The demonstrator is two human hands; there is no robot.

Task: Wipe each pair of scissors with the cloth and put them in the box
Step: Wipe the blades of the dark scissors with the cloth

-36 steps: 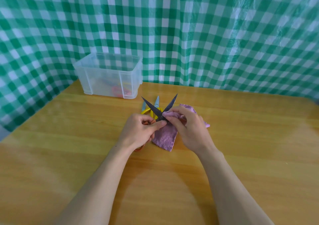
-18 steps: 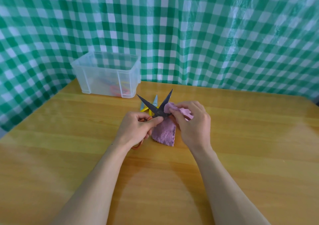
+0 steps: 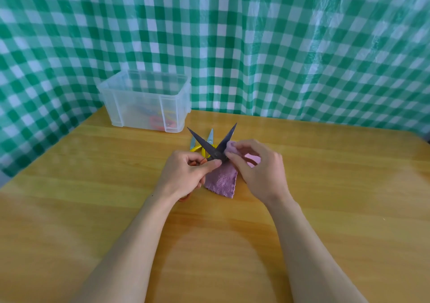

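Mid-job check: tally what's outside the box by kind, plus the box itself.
Scissors: 2 (dark-bladed pair in left hand, yellow-handled pair behind it)
Cloth: 1, purple, pinched by right hand
Box: 1, contents too blurred to count
Total: 4

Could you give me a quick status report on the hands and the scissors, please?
Left hand grips dark scissors, blades spread. Right hand pinches purple cloth against right blade. Yellow scissors lie on table toward box.
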